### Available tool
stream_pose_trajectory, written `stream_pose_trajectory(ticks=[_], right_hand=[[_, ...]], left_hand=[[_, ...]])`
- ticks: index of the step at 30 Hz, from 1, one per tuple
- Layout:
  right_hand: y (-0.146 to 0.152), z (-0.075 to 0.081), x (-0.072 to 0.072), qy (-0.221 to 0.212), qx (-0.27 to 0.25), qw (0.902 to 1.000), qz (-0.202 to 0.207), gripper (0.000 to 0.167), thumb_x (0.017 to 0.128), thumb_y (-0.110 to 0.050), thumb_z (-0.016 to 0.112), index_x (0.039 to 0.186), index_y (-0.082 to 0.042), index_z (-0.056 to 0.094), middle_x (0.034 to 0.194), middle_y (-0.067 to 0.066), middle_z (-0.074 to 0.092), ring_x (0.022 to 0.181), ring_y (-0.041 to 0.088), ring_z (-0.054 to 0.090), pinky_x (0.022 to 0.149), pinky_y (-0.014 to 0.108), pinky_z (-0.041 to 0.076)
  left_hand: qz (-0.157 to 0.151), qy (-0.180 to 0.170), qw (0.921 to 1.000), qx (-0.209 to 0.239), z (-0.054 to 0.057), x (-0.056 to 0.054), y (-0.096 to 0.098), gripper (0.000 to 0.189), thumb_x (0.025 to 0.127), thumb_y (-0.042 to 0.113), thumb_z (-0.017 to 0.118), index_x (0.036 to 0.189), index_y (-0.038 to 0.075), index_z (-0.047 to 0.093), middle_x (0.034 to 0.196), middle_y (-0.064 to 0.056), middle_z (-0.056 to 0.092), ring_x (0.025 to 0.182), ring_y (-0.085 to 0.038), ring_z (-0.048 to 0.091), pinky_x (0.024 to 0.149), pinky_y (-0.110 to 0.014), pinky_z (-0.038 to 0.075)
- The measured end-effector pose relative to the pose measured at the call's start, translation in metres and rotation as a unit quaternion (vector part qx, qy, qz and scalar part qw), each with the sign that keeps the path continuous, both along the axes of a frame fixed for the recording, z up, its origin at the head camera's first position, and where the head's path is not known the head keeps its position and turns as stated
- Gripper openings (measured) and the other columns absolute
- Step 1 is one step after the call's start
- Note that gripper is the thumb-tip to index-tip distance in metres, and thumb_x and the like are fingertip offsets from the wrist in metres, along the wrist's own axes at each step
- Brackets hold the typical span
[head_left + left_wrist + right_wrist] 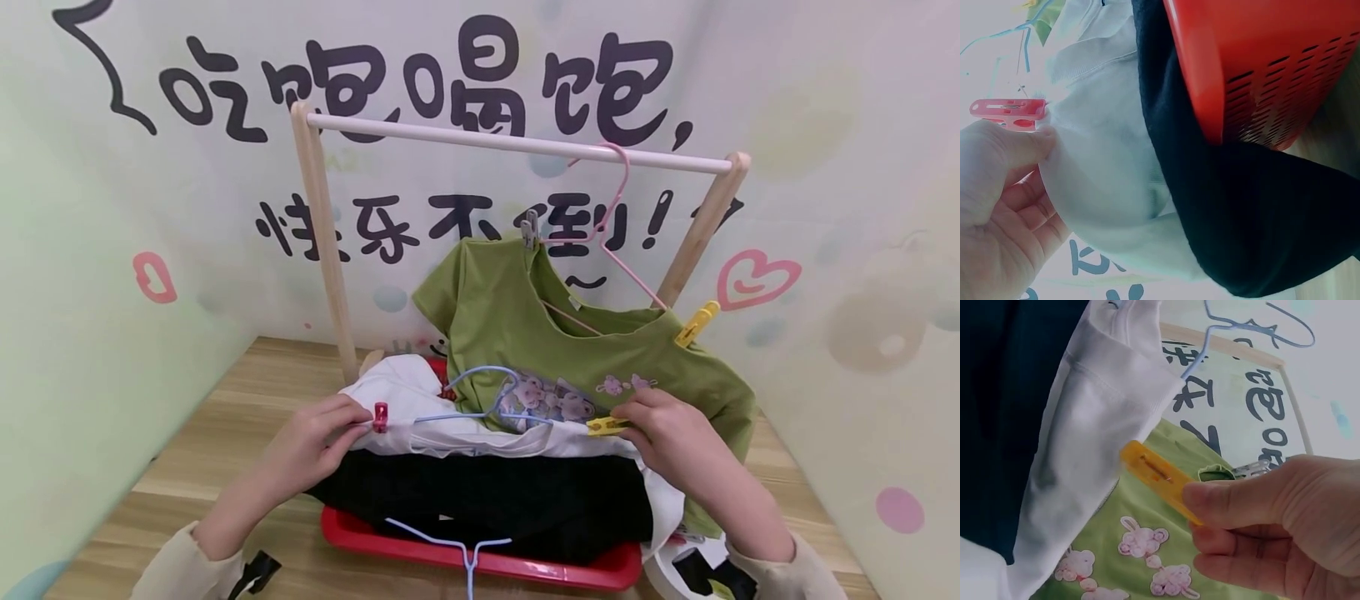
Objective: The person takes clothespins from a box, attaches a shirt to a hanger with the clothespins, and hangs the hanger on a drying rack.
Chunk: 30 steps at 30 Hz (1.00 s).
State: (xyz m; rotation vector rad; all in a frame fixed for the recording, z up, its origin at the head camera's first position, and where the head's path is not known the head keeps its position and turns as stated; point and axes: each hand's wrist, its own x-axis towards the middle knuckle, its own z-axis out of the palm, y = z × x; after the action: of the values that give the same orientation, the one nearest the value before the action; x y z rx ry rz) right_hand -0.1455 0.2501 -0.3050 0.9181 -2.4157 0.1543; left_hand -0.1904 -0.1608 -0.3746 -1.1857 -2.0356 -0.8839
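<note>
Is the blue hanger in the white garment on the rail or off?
Off. The blue hanger in the white garment sits well below the rail, its hook plainly apart from it.

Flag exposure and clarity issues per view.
Head: fairly even light, but black cloth shows little detail; left wrist: hazy, washed out at upper left around the red clip; right wrist: pale at upper right, dark at upper left, yellow clip reads clearly.

Gap below rail, grn tee R
</note>
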Motion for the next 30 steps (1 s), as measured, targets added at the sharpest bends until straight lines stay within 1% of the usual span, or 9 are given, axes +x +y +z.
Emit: stream_pose_trajectory(ticks=[6, 12, 15, 18, 20, 22, 24, 27, 30], right_hand=[[-0.01, 0.006, -0.003, -0.031, 0.038, 0.9986, -0.021, 0.016, 0.067, 0.003, 0.077, 0.076, -0.008, 0.07, 0.075, -0.002, 0.056, 0.069, 0.015, 0.057, 0.058, 0.031, 0.05], [-0.017, 0.007, -0.006, -0.056, 0.07, 0.9956, -0.026, 0.015, 0.071, 0.005, 0.074, 0.073, -0.009, 0.069, 0.071, -0.004, 0.051, 0.067, 0.014, 0.054, 0.056, 0.028, 0.049], [-0.018, 0.007, -0.006, -0.083, 0.07, 0.9935, -0.034, 0.014, 0.07, 0.003, 0.075, 0.075, -0.009, 0.069, 0.074, -0.004, 0.052, 0.074, 0.016, 0.058, 0.058, 0.029, 0.05], [-0.017, 0.006, -0.003, -0.107, 0.061, 0.9914, -0.044, 0.017, 0.068, -0.001, 0.077, 0.082, -0.007, 0.07, 0.08, -0.001, 0.056, 0.078, 0.019, 0.061, 0.061, 0.033, 0.052], [-0.015, 0.006, -0.002, -0.127, 0.045, 0.9895, -0.053, 0.029, 0.066, -0.005, 0.081, 0.093, -0.005, 0.07, 0.089, 0.004, 0.06, 0.083, 0.022, 0.062, 0.066, 0.037, 0.053], [-0.011, 0.003, -0.003, -0.153, 0.017, 0.9862, -0.059, 0.042, 0.066, -0.007, 0.082, 0.104, -0.002, 0.067, 0.093, 0.006, 0.061, 0.078, 0.018, 0.06, 0.065, 0.035, 0.052], [-0.006, -0.002, -0.004, -0.188, -0.013, 0.98, -0.064, 0.049, 0.066, -0.008, 0.083, 0.111, 0.0, 0.063, 0.095, 0.006, 0.062, 0.077, 0.017, 0.06, 0.065, 0.034, 0.051], [-0.001, -0.014, -0.006, -0.22, -0.032, 0.9722, -0.074, 0.035, 0.069, -0.01, 0.082, 0.097, -0.002, 0.063, 0.083, 0.0, 0.058, 0.069, 0.013, 0.054, 0.059, 0.029, 0.047], [0.001, -0.029, -0.007, -0.201, -0.028, 0.9754, -0.087, 0.023, 0.07, -0.011, 0.081, 0.084, -0.009, 0.063, 0.084, 0.001, 0.061, 0.077, 0.02, 0.059, 0.062, 0.033, 0.049]], left_hand=[[-0.006, 0.008, 1.0, 0.002, -0.001, -0.002, 0.0, 0.033, 0.096, 0.03, 0.048, 0.085, 0.005, 0.067, 0.083, -0.001, 0.062, 0.071, -0.012, 0.055, 0.066, -0.017, 0.047], [-0.011, 0.01, 0.9999, 0.002, -0.002, -0.002, -0.001, 0.032, 0.096, 0.03, 0.048, 0.085, 0.005, 0.066, 0.082, -0.001, 0.062, 0.071, -0.013, 0.055, 0.066, -0.018, 0.046], [-0.011, 0.007, 0.9999, 0.001, -0.002, -0.002, -0.002, 0.032, 0.096, 0.03, 0.048, 0.085, 0.005, 0.066, 0.082, -0.001, 0.062, 0.072, -0.012, 0.054, 0.066, -0.018, 0.046], [-0.012, 0.001, 0.9999, 0.002, -0.002, -0.001, -0.002, 0.032, 0.096, 0.03, 0.048, 0.085, 0.005, 0.066, 0.082, -0.001, 0.062, 0.071, -0.012, 0.054, 0.066, -0.017, 0.046], [-0.009, -0.002, 1.0, 0.001, -0.001, 0.0, -0.002, 0.033, 0.096, 0.03, 0.048, 0.085, 0.005, 0.066, 0.082, 0.0, 0.061, 0.071, -0.011, 0.054, 0.065, -0.016, 0.045], [-0.007, -0.006, 1.0, 0.001, -0.001, 0.001, -0.002, 0.034, 0.096, 0.031, 0.048, 0.084, 0.005, 0.066, 0.082, 0.0, 0.061, 0.071, -0.011, 0.054, 0.065, -0.016, 0.045], [-0.005, -0.007, 1.0, 0.001, -0.001, 0.002, -0.003, 0.035, 0.096, 0.031, 0.047, 0.084, 0.005, 0.067, 0.082, 0.0, 0.062, 0.071, -0.011, 0.054, 0.066, -0.015, 0.045], [-0.004, -0.006, 1.0, 0.003, -0.001, 0.002, -0.003, 0.036, 0.096, 0.032, 0.047, 0.084, 0.004, 0.067, 0.082, 0.0, 0.062, 0.071, -0.011, 0.054, 0.066, -0.015, 0.046], [-0.005, 0.0, 1.0, 0.005, -0.002, 0.0, -0.002, 0.035, 0.096, 0.031, 0.047, 0.085, 0.004, 0.067, 0.082, -0.001, 0.062, 0.071, -0.011, 0.054, 0.066, -0.016, 0.046]])
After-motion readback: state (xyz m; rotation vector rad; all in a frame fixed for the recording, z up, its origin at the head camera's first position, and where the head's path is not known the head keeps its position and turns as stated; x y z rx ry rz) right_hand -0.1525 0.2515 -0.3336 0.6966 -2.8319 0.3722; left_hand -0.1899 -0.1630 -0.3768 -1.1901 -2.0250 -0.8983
